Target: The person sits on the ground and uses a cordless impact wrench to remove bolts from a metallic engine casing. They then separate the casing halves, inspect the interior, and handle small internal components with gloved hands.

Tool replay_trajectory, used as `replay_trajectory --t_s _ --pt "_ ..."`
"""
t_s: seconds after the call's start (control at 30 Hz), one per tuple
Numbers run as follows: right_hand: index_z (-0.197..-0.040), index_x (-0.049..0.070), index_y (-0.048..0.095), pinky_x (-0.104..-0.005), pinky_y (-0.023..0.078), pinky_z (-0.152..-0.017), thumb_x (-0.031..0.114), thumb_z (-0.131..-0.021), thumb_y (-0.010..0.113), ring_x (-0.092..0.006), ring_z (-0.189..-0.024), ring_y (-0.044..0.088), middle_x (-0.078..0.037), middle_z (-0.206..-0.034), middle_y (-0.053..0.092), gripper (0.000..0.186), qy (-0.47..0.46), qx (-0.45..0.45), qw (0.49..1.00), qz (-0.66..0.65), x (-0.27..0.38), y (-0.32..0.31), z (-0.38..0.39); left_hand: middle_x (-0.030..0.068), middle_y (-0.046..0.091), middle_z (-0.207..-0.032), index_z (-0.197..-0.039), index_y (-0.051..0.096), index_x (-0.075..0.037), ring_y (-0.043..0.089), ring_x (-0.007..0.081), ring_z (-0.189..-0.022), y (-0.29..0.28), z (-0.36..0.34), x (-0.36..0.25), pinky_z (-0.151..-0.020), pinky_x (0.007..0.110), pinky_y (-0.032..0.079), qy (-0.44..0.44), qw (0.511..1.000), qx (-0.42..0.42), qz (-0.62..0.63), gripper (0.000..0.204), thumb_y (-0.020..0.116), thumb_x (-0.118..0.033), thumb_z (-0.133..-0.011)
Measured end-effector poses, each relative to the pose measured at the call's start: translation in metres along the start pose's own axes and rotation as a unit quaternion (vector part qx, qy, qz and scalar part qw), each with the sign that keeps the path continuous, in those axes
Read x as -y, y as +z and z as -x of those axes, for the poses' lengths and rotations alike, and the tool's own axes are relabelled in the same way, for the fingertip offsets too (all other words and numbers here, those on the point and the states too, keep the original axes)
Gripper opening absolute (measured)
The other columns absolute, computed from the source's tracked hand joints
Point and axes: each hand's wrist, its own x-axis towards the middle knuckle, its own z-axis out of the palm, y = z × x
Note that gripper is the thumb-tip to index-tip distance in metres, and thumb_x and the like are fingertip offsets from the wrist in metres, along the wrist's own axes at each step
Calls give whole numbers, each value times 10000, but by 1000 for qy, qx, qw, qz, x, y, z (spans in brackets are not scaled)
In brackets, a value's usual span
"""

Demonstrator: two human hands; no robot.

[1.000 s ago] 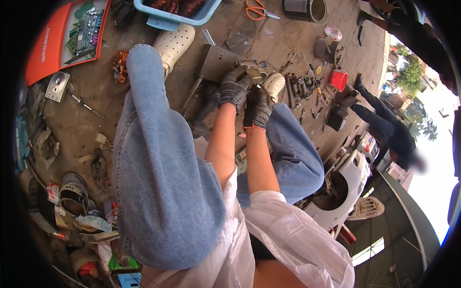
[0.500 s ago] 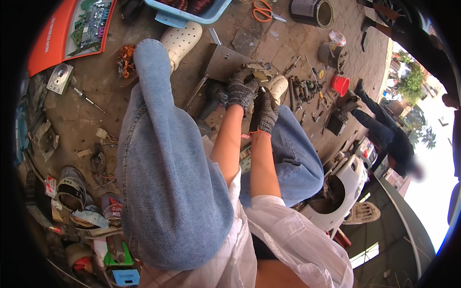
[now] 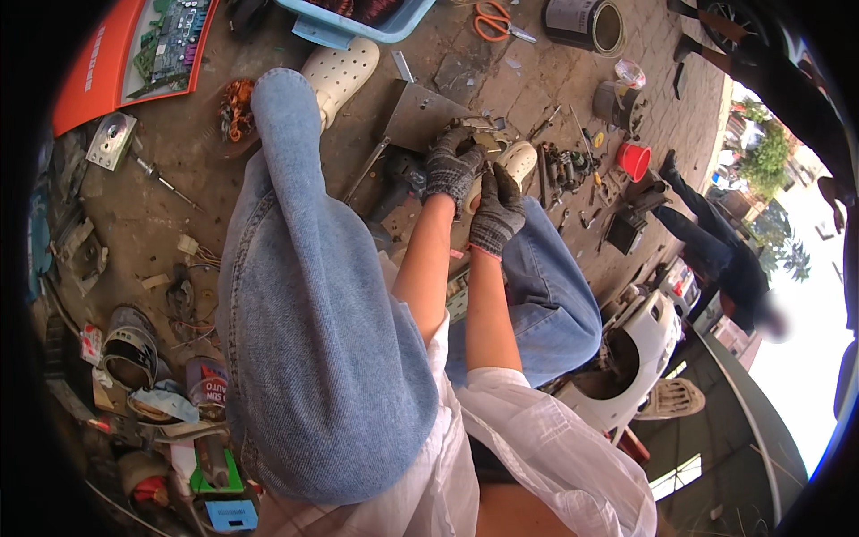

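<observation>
Both my hands wear dark grey knitted work gloves and meet over the ground between my feet. My left hand [image 3: 453, 167] is closed around a small brass-coloured metal part [image 3: 488, 141], whose far side is hidden by the fingers. Just to its right, my right hand [image 3: 498, 215] has its fingers bent together close to the part's near edge. Whatever those fingers hold, if anything, is too small to make out. A grey sheet-metal box [image 3: 420, 116] sits beside my left hand. Left of my left wrist lies a dark power tool [image 3: 404, 174], partly covered.
Loose tools and metal parts [image 3: 565, 166] lie right of my shoe [image 3: 517, 161]. Orange-handled scissors [image 3: 492, 22], a paint can [image 3: 586, 25], a blue tub [image 3: 394, 34] and a red cup [image 3: 633, 160] stand farther off. Scrap and wires lie left; another person [image 3: 729, 255] is at right.
My right hand has turned and shifted slightly right, its fingers now pointing away from me. My left hand stays almost in place, still around the metal part.
</observation>
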Motion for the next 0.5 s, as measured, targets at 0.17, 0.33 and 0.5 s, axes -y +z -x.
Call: replay_trajectory --t_s 0.17,0.33,0.5 --pt "-1013 -20 638 -271 465 -810 38 -781 654 -151 -865 597 -99 -961 656 239 -9 9 999 -36 12 -1 3 136 624 -981 -1042 606 -22 596 228 -887 -1 0 1 -792 337 474 9 1000 -2 -30 332 674 -86 -723" --pt "-991 -27 649 -258 480 -730 65 -772 674 -136 -777 601 -95 -888 663 239 79 -16 995 -63 26 -1 3 140 620 -1006 -1048 606 -25 590 242 -918 0 -5 9 -815 341 465 17 1000 -5 -13 343 676 -83 -717" --pt "-990 -31 649 -253 482 -689 72 -771 678 -128 -727 600 -94 -849 662 244 70 -12 996 -48 16 -1 0 137 618 -1021 -1054 603 -21 589 233 -921 0 -5 8 -816 335 465 -9 1000 2 5 355 678 -76 -712"
